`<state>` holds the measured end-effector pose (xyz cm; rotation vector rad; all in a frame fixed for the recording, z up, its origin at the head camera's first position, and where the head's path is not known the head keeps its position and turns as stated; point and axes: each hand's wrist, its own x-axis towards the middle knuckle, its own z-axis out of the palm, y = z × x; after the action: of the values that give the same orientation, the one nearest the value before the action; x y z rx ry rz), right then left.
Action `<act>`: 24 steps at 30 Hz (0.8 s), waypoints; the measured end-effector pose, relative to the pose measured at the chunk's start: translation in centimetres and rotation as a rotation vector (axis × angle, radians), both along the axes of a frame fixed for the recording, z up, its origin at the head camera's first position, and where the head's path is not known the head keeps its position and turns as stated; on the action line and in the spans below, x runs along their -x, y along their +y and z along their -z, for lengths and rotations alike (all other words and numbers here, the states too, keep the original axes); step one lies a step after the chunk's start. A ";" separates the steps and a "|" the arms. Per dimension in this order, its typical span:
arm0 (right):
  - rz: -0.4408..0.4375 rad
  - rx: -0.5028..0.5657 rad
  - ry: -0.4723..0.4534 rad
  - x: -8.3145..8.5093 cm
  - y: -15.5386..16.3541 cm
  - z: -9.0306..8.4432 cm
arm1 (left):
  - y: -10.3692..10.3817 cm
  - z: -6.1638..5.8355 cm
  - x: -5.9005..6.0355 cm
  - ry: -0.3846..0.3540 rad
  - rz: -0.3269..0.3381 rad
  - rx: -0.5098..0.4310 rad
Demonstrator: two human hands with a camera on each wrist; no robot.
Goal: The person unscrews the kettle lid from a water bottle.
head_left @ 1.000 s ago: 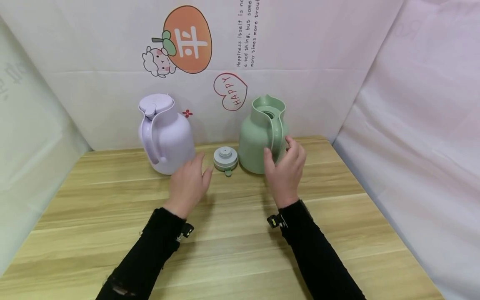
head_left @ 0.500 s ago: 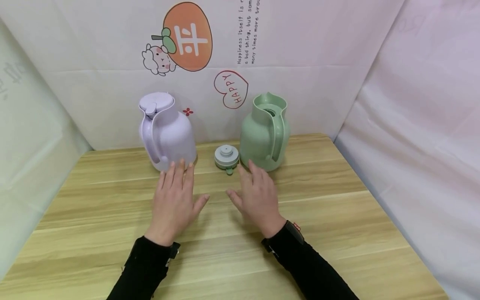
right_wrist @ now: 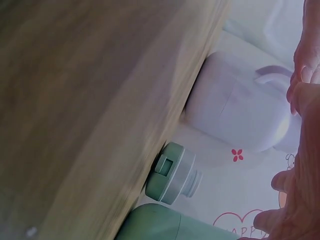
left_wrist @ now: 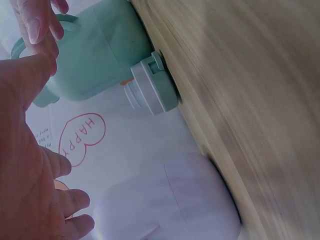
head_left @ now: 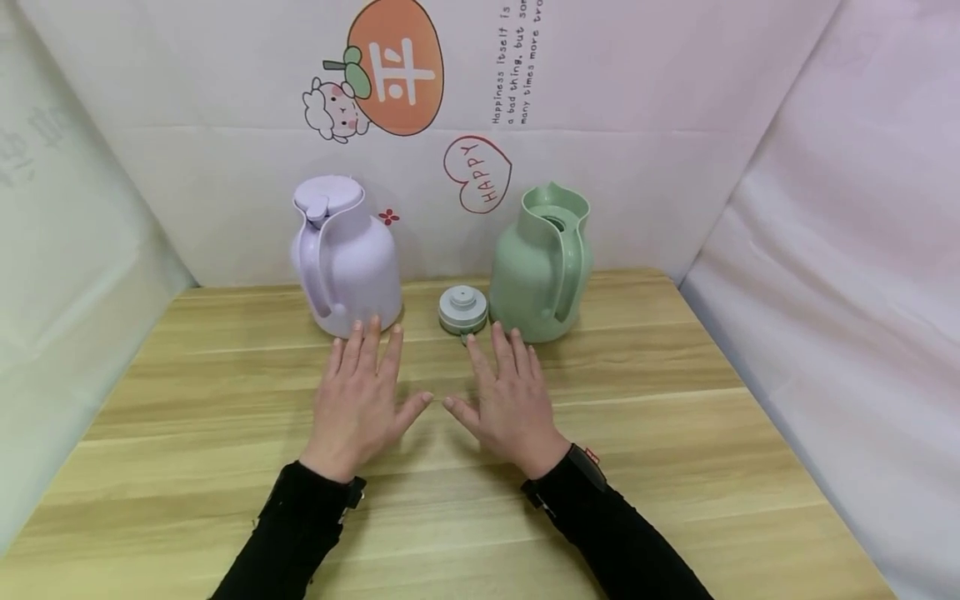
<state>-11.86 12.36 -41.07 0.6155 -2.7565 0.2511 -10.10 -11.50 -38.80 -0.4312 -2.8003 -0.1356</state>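
Observation:
In the head view my left hand [head_left: 356, 408] is spread with straight fingers in front of the lilac thermos jug [head_left: 363, 271], which has its lid on. My right hand [head_left: 517, 408], fingers also extended, is in front of the green thermos jug [head_left: 521, 283], whose top is uncovered. Between the jugs sits a grey-and-green lid [head_left: 462, 308], upside down; the left wrist view shows the lid [left_wrist: 152, 85] close by the green jug. Neither hand holds anything. The thumbs point toward each other, a small gap apart in the head view.
Both jugs stand upright at the back of the wood-grain table [head_left: 225, 400]. Close behind them hangs a white printed cloth [head_left: 637, 150]. More white cloth [head_left: 847, 275] flanks the table on both sides.
My right hand has drawn back from the green jug's handle and moved left. My left hand has pulled back toward me and spread its fingers. The jugs and lid stay on the table.

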 end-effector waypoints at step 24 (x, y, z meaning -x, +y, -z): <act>-0.083 0.154 0.031 1.2 -2.7 -1.6 | -1.4 -2.0 -0.3 0.174 0.025 -0.192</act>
<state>-13.10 9.67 -39.44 0.6877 -2.6540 0.4637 -9.76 -12.93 -36.81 -0.4102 -2.5823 -0.3513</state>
